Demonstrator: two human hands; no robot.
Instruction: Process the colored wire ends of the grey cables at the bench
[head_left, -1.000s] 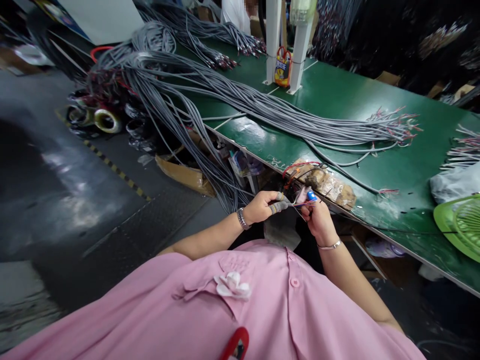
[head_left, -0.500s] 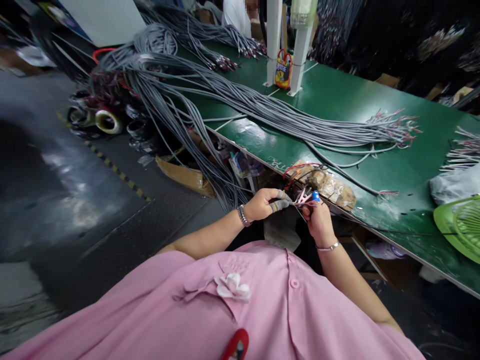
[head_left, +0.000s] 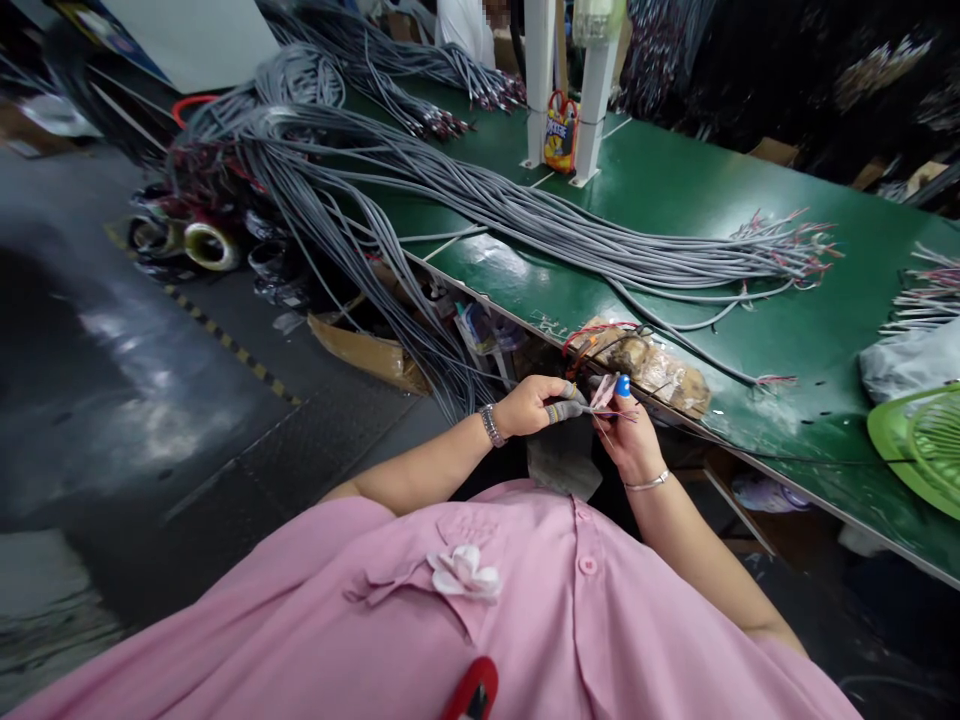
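My left hand (head_left: 534,405), with grey finger cots on thumb and forefinger, pinches the end of a thin cable with fine pink and red wires (head_left: 606,403). My right hand (head_left: 628,432) meets it just below the edge of the green bench (head_left: 675,190), fingers closed round the same wire ends and a small tool with a blue tip (head_left: 622,385). Both hands work close together in front of my pink shirt. A taped brown block with red wires (head_left: 649,362) sits on the bench edge right behind them.
A large bundle of grey cables (head_left: 480,200) crosses the bench and hangs off its left end to the floor. Tape rolls (head_left: 202,243) and a cardboard box (head_left: 367,350) lie below. A green fan grille (head_left: 919,445) and a plastic bag (head_left: 911,360) sit at right. White posts (head_left: 596,90) stand behind.
Both hands stay joined at the wire ends; the right hand has shifted slightly left and down, turning the blue-tipped tool. The view has tilted a little.
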